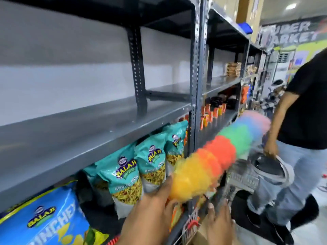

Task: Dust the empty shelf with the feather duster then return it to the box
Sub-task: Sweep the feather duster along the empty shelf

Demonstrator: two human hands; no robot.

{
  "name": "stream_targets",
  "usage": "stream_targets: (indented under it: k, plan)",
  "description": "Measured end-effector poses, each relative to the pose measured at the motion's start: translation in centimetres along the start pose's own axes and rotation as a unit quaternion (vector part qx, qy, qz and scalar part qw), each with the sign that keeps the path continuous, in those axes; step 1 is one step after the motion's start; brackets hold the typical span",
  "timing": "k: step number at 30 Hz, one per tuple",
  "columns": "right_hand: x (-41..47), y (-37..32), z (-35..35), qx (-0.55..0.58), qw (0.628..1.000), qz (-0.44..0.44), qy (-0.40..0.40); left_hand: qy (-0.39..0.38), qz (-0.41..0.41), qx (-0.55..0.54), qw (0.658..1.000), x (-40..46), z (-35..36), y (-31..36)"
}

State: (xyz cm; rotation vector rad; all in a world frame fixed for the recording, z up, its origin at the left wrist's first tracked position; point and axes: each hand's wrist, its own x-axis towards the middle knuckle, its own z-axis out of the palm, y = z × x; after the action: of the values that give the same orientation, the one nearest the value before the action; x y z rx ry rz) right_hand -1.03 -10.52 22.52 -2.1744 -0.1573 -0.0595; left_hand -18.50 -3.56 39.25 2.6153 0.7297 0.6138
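Note:
The empty grey shelf (92,128) runs from the left to the middle of the view, just above waist height. A rainbow feather duster (217,156) points up and to the right in front of the shelf post, off the shelf and blurred by motion. My left hand (150,209) grips it at the yellow end, and the handle is hidden in the hand. My right hand (219,223) hovers low with its fingers apart, just above a corner of the brown cardboard box (199,235) at the bottom edge.
Teal Balaji snack bags (123,177) and a blue bag (44,223) fill the shelf below. A perforated metal post (196,85) splits the racks. A person in a black shirt (304,112) walks in the aisle on the right carrying a grey bucket (270,167).

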Motion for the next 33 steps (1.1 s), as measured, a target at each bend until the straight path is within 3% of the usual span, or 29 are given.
stream_targets:
  k: [7, 13, 22, 26, 29, 31, 33]
  plan:
    - [1.5, -13.4, -0.7, 0.165, 0.969, -0.173, -0.06, 0.213, -0.005, 0.029, 0.977, 0.1, -11.8, -0.1]
    - [0.8, -21.6, 0.8, 0.26, 0.92, -0.294, -0.018, 0.269, -0.079, 0.143, 0.949, 0.7, -18.4, -5.9]
    - [2.8, -28.6, 4.3, 0.157, 0.886, -0.435, -0.016, 0.138, -0.125, 0.249, 0.951, 3.5, -21.5, -14.2]
    - [3.1, -28.5, 4.9, 0.173, 0.883, -0.437, -0.012, 0.185, -0.127, 0.319, 0.921, 5.1, -22.6, -14.4]
    - [2.9, -28.5, 4.9, 0.178, 0.882, -0.437, -0.008, 0.238, -0.044, 0.27, 0.932, 5.5, -21.3, -12.7]
    - [3.0, -28.4, 4.9, 0.175, 0.883, -0.436, -0.003, 0.196, -0.013, 0.235, 0.952, 5.8, -20.3, -11.7]
    - [3.1, -28.4, 5.0, 0.176, 0.882, -0.438, 0.003, 0.11, -0.044, 0.246, 0.962, 6.5, -20.2, -11.5]
